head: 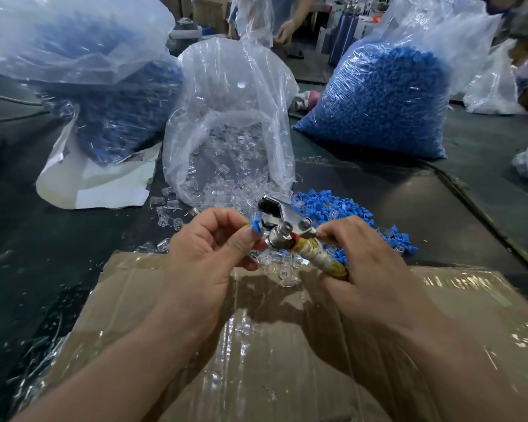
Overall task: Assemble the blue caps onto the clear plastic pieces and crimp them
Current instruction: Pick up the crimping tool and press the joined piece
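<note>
1. Three bags stand beyond your hands. The sack of blue caps [378, 99] is at the far right. The open bag of clear pieces [226, 153] is in the middle. A bag of mixed blue and clear parts [113, 114] is on the left. You need none of them for this step.
2. The cardboard box [256, 345] lies under your forearms. Work above it, so that a dropped part lands where you can find it.
3. A loose heap of caps [342, 211] sits just beyond your right hand [366, 269], and scattered clear pieces [168, 205] lie near your left hand [208, 248].
4. Your right hand is wrapped round the taped handle of the crimping tool [279, 222], whose metal head points away from you. Hold it level and steady before you squeeze.
5. Your left hand pinches one blue cap [255, 227] between thumb and forefinger, just beside the tool's neck. It is hard to tell whether a clear piece is already seated in it, so check that first. Then feed the cap squarely into the jaws, with your fingertips behind the metal.
</note>
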{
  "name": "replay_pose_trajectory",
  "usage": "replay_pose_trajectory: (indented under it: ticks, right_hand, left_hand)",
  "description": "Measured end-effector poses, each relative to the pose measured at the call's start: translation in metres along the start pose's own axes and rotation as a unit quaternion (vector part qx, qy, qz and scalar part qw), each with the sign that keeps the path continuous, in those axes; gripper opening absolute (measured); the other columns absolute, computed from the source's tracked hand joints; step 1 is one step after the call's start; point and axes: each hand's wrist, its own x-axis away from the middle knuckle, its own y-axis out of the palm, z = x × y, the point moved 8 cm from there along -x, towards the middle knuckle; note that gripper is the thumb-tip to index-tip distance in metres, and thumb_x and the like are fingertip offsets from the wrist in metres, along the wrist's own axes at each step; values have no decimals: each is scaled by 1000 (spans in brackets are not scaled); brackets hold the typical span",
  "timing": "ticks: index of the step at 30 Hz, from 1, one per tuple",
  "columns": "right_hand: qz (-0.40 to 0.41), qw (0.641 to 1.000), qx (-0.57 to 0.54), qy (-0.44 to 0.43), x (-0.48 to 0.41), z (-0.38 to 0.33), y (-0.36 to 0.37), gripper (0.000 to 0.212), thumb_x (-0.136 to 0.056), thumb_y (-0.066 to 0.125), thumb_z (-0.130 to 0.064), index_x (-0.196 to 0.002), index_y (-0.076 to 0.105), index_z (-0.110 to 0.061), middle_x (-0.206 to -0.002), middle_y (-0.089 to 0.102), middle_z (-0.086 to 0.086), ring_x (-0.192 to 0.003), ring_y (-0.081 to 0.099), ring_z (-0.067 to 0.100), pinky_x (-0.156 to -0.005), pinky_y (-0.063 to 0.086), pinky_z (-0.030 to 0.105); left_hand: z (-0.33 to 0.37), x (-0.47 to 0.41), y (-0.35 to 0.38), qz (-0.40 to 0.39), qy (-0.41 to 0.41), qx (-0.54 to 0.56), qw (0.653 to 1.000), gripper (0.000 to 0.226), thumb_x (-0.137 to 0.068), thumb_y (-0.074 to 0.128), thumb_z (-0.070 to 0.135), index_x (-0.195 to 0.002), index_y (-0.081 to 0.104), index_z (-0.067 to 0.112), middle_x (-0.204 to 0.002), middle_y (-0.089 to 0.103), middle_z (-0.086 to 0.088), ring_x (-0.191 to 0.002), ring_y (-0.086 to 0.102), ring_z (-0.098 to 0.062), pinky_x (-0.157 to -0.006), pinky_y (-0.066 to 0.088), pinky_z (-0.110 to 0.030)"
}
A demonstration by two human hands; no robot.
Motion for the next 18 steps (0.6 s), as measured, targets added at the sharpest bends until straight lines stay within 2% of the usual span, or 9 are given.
replay_pose_trajectory:
  ticks: [3,7,11,14,18]
  right_hand:
    - [-1,1000,-3,1,0,0,0,32,-79,60,-28,-99,36,-33,-87,33,-21,-82,31,-1,-75,24,0]
    - [-21,1000,-12,6,1,0,4,30,-78,54,-33,-98,32,-36,-91,34,-20,-87,34,0,-73,27,6]
    - [-39,999,-17,11,2,-3,9,28,-77,50,-35,-96,31,-38,-89,33,-23,-82,34,-2,-69,27,7]
    - [-51,999,-12,9,2,-6,12,25,-73,46,-38,-92,29,-39,-84,33,-22,-81,34,-11,-63,26,10]
    - [-59,998,-14,19,2,-8,14,15,-69,43,-38,-79,32,-36,-76,37,-17,-71,37,-7,-56,23,14]
  left_hand:
    - [0,0,1,5,1,8,1000,8,-66,63,15,-73,61,11,-63,65,0,-53,59,-9,-49,48,-16]
    - [0,0,1,5,8,11,1000,9,-67,63,13,-74,60,9,-64,65,-2,-53,58,-11,-49,48,-17]
    - [-3,-1,1,2,4,32,999,4,-65,65,15,-67,65,18,-63,66,-2,-52,58,-11,-49,49,-18]
    - [-3,-3,1,1,12,40,999,5,-64,67,18,-65,68,24,-62,65,-1,-51,57,-10,-48,48,-17]
    - [-4,-2,0,-2,21,37,999,5,-61,67,25,-65,68,27,-63,65,0,-53,59,-9,-50,49,-16]
